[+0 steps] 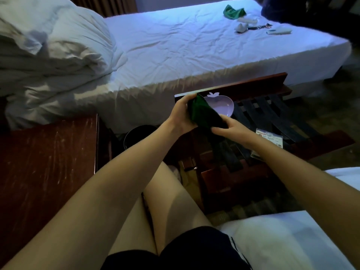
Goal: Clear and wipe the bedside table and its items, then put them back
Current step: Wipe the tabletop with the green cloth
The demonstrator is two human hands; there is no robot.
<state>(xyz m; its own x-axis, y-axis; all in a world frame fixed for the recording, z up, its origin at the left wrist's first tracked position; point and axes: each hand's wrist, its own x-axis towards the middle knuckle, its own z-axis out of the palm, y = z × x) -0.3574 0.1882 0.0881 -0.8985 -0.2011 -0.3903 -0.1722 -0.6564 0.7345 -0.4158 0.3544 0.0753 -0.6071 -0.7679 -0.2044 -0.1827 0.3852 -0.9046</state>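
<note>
Head view has the person seated on a white bed edge, both bare arms stretched forward, and the green cloth (202, 114) is up between the two hands. The left hand (183, 112) has its fingers curled round the cloth's upper end, and the right hand (228, 129) pinches the lower end, fingers close together. The cloth is dark, soft and bunched into a thick fold. Right behind it sits a pale lilac dish (224, 106), glossy and fruit-shaped with a little leaf at the top; the cloth overlaps its left rim, though contact cannot be told. The dish lies on a luggage rack (272, 114) with a reddish wooden frame and dark woven straps, gaps showing between them, and a small printed packet (270, 137) rests on the straps to the right. Down on the left is the bedside table (48, 152), dark red-brown wood with a scuffed, scratched top and a straight right edge. A round black bin (136, 137) stands between that edge and the rack. Beyond is the far bed (194, 45), its white sheet wrinkled, with a crumpled duvet (48, 45) heaped at its left end. Far across the sheet lie a second green cloth (233, 11) and some small white items (247, 20), well apart from the hands.
</note>
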